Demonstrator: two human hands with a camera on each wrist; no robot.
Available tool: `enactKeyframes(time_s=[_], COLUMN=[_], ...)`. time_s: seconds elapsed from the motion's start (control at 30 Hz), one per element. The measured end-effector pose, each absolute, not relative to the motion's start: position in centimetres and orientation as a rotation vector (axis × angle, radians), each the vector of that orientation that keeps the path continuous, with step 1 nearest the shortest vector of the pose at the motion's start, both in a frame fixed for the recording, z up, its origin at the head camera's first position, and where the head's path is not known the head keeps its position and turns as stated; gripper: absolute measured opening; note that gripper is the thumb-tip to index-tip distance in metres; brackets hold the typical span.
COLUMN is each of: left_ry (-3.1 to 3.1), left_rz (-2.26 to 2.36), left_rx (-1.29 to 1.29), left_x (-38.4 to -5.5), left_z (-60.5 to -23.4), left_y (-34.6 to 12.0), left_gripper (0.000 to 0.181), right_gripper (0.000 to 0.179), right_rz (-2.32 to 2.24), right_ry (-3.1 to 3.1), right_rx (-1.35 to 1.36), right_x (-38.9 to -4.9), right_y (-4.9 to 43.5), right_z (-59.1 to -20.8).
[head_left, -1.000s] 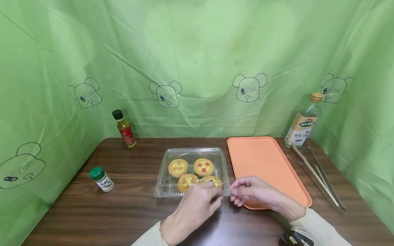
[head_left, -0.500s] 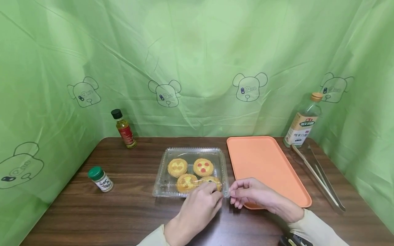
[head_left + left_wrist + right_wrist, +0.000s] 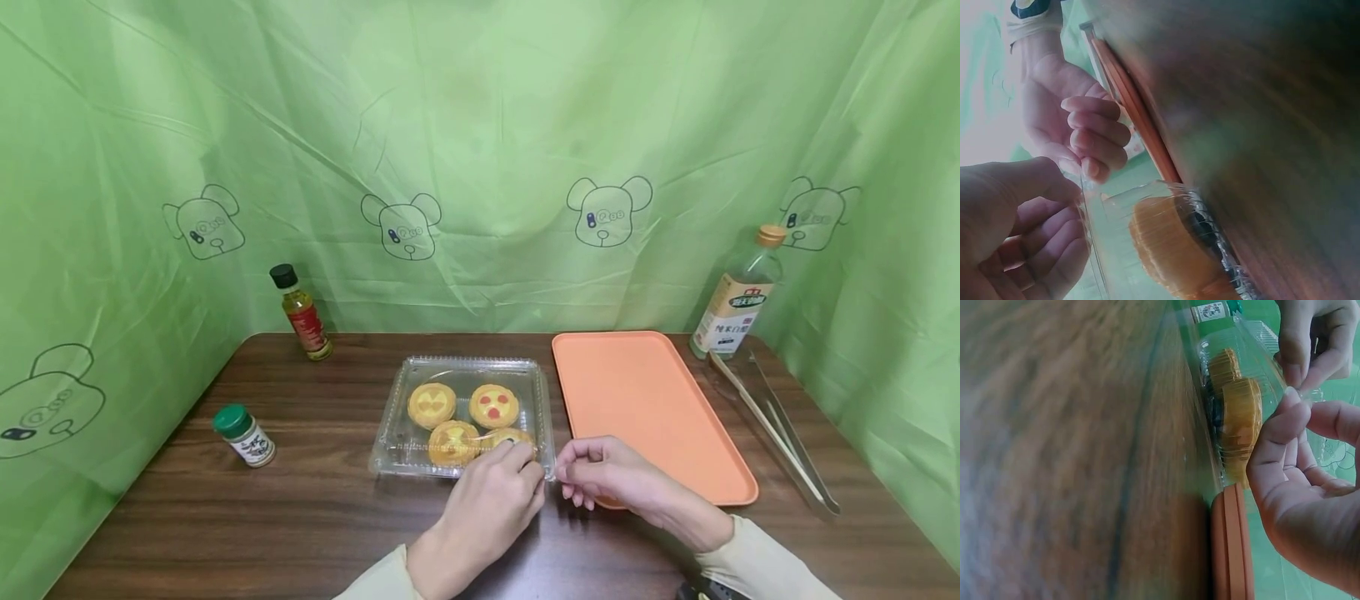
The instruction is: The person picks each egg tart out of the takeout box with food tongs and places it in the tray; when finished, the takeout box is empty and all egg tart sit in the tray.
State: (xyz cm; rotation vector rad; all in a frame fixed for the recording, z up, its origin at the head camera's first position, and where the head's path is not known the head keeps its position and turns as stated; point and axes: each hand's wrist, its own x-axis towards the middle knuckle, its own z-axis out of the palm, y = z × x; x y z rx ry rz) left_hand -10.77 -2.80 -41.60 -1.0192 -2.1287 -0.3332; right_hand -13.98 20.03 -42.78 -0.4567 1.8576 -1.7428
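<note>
A clear plastic food container [image 3: 390, 437] with its lid down sits mid-table, several egg tarts [image 3: 494, 406] showing through it. My left hand [image 3: 487, 504] overlaps its front edge in the head view; thumb and fingers pinch the lid's rim, as the right wrist view shows. At the front right corner, my right hand [image 3: 622, 475] pinches the rim between thumb and index finger, its other fingers loosely curled. Both sets of fingertips are close together on that rim. In the left wrist view the side of one tart [image 3: 1166, 247] shows through the plastic, just below the hands.
To the right lies an orange tray [image 3: 637, 392], partly under my right hand. Metal tongs [image 3: 780, 442] lie beyond it, near a glass vinegar bottle [image 3: 735, 308]. On the left stand a red-labelled oil bottle [image 3: 306, 321] and a green-capped seasoning jar [image 3: 246, 437]. Green cloth [image 3: 480, 125] surrounds the table.
The container has shifted slightly left, with my right hand following it. My left wrist has moved a little right, and its fingertips are closer to the corner. The lid stays down.
</note>
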Motion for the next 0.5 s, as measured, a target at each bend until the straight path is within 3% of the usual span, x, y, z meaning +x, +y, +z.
enactKeyframes(time_s=[0.27, 0.5], left_ry=[-2.128, -2.109], left_rz=[-0.343, -0.419], left_rx=[-0.991, -0.937], left_x=[-10.85, -10.82], left_z=[-41.79, -42.03], left_y=[-2.61, -2.40], left_gripper=[0.019, 0.016], right_gripper=[0.008, 0.006], right_rz=[-1.781, -1.793], right_ry=[1.822, 1.911], right_rx=[-0.408, -0.355], right_x=[-13.70, -13.38], right_y=[19.83, 19.45], right_z=[-42.61, -42.49])
